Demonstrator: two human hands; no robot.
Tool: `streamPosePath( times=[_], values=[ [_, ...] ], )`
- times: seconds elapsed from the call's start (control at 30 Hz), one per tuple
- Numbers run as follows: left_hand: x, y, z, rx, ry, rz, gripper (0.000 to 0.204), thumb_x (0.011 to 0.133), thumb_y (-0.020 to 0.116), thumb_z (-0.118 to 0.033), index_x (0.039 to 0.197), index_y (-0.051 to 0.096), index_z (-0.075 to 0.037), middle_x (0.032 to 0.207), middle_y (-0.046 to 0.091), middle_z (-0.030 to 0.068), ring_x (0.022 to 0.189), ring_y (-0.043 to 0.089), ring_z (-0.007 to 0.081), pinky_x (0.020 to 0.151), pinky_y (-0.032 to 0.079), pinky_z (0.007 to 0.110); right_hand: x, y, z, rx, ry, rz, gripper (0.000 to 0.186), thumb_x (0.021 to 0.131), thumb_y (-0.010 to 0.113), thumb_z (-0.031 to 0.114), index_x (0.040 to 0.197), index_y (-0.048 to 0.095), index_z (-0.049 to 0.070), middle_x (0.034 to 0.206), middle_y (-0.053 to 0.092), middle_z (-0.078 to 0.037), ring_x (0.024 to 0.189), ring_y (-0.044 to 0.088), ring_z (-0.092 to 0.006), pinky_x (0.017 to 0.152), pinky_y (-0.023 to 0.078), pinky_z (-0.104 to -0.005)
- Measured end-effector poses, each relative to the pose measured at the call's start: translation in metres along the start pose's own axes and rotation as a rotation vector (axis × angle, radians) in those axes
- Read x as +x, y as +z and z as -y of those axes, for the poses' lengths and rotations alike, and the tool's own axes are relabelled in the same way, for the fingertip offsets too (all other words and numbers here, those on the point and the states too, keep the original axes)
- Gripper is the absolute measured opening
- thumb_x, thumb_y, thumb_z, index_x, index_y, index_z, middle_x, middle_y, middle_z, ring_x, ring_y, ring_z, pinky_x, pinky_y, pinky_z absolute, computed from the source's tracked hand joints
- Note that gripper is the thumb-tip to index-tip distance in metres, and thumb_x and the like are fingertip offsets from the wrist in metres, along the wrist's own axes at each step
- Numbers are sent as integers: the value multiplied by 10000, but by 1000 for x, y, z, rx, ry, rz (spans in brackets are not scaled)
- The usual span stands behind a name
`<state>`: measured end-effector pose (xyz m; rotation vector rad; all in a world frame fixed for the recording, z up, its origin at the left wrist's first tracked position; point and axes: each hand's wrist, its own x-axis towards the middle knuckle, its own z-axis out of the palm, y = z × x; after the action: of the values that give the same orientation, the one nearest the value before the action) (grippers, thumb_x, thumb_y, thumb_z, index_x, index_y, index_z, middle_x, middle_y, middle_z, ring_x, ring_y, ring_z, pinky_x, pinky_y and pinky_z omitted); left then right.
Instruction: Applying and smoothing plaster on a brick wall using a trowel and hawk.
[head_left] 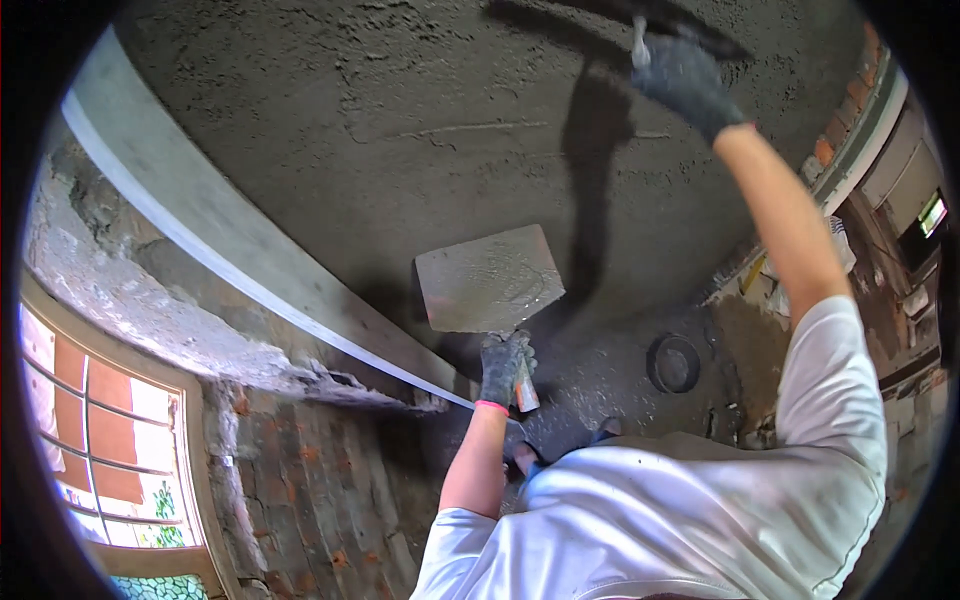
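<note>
Overhead, the right arm stretches up and outward, nearly straight, and its gloved right hand (688, 85) is closed around a trowel (640, 42), with a pale handle end poking out past the fist. The trowel's long, dark blade lies at the top edge of the view, over the wet mortar (400, 180); whether it touches is hard to tell. The left arm reaches forward, lower down, and the left hand (503, 365) is clasped on the grip of a hawk (490, 278), held in front of the body. The 2 hands are well apart, both in dark grey gloves, the left with a pink cuff. Any lettering on the grip's orange-and-white cylinder (526, 388) is too small to make out.

The hawk is a flat, angular plate, its face wet and smeared grey. The mortar is pitted and coarse near the top, smoother lower down, and marked by a thin ridge. A smooth grey beam (220, 200) runs along its left side; beyond stand rough brickwork (310, 490) and a barred window (125, 440). A round black tub (673, 362) sits near the feet.
</note>
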<state>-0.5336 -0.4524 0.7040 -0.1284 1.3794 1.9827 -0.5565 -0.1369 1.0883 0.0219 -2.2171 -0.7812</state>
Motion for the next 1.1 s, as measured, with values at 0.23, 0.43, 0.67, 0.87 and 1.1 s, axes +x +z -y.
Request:
streamPosePath(
  times=[0.23, 0.43, 0.67, 0.87, 1.1],
  values=[
    [26, 76, 84, -51, -87, 22, 56, 901, 588, -127, 894, 552, -85, 687, 594, 66, 523, 582, 210, 427, 490, 352, -238, 36, 133, 638, -184, 748, 333, 819, 538, 130, 973, 644, -145, 653, 640, -207, 596, 654, -292, 572, 506, -470],
    [42, 136, 189, 239, -95, 152, 83, 892, 608, -148, 853, 593, -76, 663, 594, 57, 510, 563, 199, 431, 477, 351, -441, 66, 85, 627, 152, 727, 230, 719, 627, 208, 856, 732, 56, 708, 661, -136, 675, 665, -275, 650, 529, -430],
    [56, 184, 314, 775, -554, -78, 154, 838, 686, -181, 929, 651, -61, 612, 549, 63, 443, 528, 192, 395, 451, 324, -701, 92, -3, 896, 760, 1279, 303, 868, 601, 279, 1107, 646, 98, 962, 679, -124, 813, 658, -294, 776, 499, -442],
    [95, 145, 457, 993, -701, 103, 193, 814, 723, -161, 980, 645, -98, 635, 577, 36, 433, 535, 172, 391, 470, 331, -870, 105, -27, 981, 1127, 1689, 499, 880, 511, 144, 1372, 505, 58, 1361, 549, -163, 1202, 551, -313, 1043, 421, -393],
    [232, 76, 670, 1412, -416, 846, 468, 812, 678, -428, 1108, 580, -79, 985, 675, 217, 865, 665, 373, 708, 543, 479, -1050, 247, 5, 670, 982, 1350, 530, 742, 518, -21, 1256, 600, 83, 1243, 618, -181, 1132, 597, -353, 988, 473, -417]
  ],
)
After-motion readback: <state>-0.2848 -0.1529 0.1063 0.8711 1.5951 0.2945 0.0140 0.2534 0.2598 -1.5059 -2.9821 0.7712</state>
